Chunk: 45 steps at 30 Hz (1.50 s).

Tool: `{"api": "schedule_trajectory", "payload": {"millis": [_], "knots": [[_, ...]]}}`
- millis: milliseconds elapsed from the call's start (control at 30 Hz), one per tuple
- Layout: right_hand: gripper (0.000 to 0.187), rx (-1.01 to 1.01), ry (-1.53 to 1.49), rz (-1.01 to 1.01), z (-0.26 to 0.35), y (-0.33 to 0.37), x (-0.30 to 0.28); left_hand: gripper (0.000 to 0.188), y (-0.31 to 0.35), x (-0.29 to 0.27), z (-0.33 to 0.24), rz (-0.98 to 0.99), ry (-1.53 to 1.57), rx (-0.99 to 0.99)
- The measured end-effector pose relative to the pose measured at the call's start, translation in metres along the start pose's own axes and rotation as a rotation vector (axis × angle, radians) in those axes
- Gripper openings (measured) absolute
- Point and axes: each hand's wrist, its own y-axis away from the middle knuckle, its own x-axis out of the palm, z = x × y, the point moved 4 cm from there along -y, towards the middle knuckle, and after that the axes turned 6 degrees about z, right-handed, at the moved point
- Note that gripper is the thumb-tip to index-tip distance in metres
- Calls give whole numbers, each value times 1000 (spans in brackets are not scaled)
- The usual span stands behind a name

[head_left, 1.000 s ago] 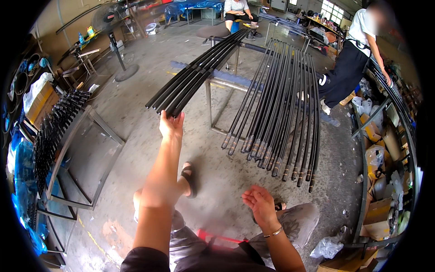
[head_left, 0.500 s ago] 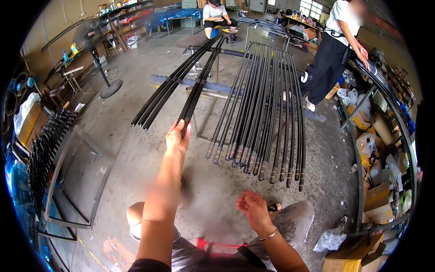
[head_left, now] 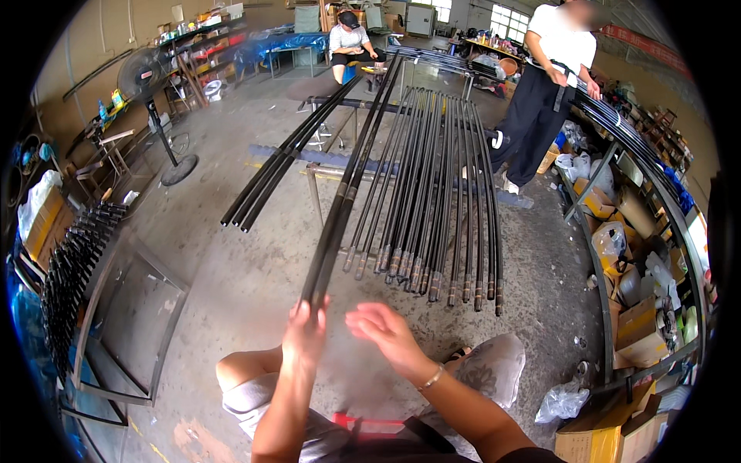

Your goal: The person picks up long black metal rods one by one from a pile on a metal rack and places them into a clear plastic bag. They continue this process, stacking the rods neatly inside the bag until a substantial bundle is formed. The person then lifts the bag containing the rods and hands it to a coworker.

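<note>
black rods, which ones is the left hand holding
The two middle rods, between the smaller left bunch and the larger right bunch. Their near ends are in the left hand; no hand touches either bunch.

Two rods (head_left: 346,190) lie in our left hand (head_left: 305,336), with our right hand (head_left: 386,333) just beside it. On the rack (head_left: 314,189) ahead, a few rods (head_left: 278,168) lie left of ours and many rods (head_left: 421,224) lie right. A fan (head_left: 141,74) stands far left, boxes (head_left: 641,332) sit far right, and a person (head_left: 351,40) sits behind the rack.
</note>
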Motion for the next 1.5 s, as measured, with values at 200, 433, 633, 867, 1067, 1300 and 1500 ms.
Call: {"api": "schedule_trajectory", "payload": {"millis": [200,433,633,867,1067,1300,1500], "knots": [[36,-102,-50,-24,8,-43,38,52,91,-25,10,86,-12,-114],[19,-321,-97,-196,-11,-22,67,66,92,-86,35,167,39,-128],[18,-460,1,-110,32,-11,69,52,87,-80,52,155,85,-84],[27,-440,-66,18,108,-38,50,53,126,-104,38,20,41,-82],[16,-310,-283,-74,121,-77,11,58,191,-91,-3,-3,-157,-166],[20,-180,-381,-226,77,-86,-31,46,233,-74,-29,-109,-353,-157],[23,-180,-396,-248,76,-84,-35,43,237,-67,-34,-116,-353,-157]]}}
